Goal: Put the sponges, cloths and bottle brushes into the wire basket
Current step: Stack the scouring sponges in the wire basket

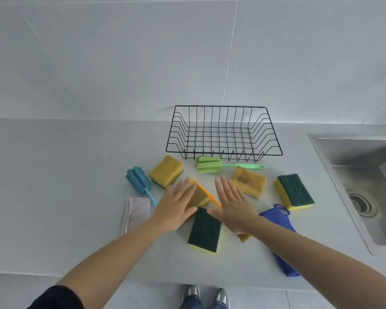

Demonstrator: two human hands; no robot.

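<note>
- While both hands hover flat with fingers spread and grip nothing, the left hand (pixel 176 206) covers a yellow sponge (pixel 200 197) and an orange brush handle (pixel 206 194); the right hand (pixel 233 207) sits just beside it.
- Behind the hands stands the black wire basket (pixel 223 152), holding nothing, on the grey tabletop (pixel 65 175).
- Just in front of the basket lies a green bottle brush (pixel 210 164).
- Left of the basket's front lie a blue bottle brush (pixel 138 179) and a pale cloth (pixel 136 211).
- Right of it lies a blue cloth (pixel 274 216).
</note>
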